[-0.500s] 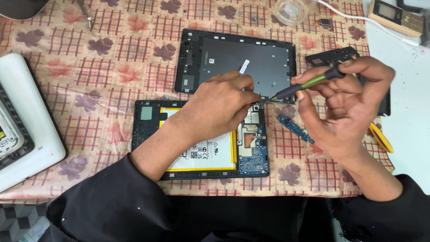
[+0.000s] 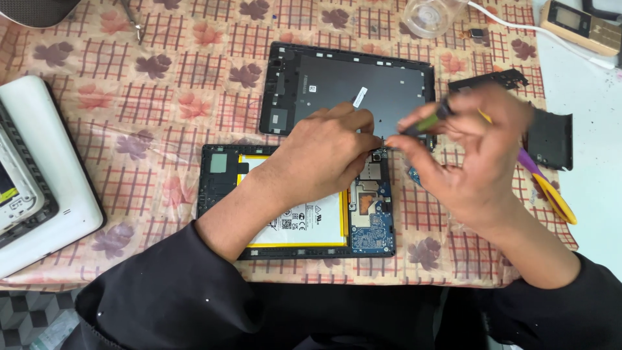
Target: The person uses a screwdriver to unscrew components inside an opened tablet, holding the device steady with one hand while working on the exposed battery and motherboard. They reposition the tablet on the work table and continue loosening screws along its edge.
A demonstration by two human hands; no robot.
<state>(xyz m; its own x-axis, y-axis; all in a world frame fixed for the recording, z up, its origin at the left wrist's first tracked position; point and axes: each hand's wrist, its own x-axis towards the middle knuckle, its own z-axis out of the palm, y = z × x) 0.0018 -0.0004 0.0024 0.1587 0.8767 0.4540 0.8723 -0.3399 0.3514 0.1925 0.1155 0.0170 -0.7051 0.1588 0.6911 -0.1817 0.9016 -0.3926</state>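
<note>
An opened tablet body (image 2: 223, 188) lies on the patterned cloth, showing a white battery with yellow edging (image 2: 311, 223) and a blue circuit board (image 2: 372, 227). My left hand (image 2: 324, 155) rests on its upper part, fingertips pinched near the top right corner of the board. My right hand (image 2: 476, 155) holds a green-and-black screwdriver (image 2: 424, 123), its tip pointing left toward my left fingertips. The dark back cover (image 2: 337, 84) lies just behind the tablet body.
A white device (image 2: 45, 188) sits at the left edge. Yellow-and-purple tools (image 2: 551, 191) and black plastic pieces (image 2: 551, 139) lie to the right. A clear round container (image 2: 431, 16), a white cable and a small tan device (image 2: 580, 26) are at the back right.
My right hand has moved left and closer to my left hand, bringing the screwdriver tip toward the board's top corner. My left hand stays in place.
</note>
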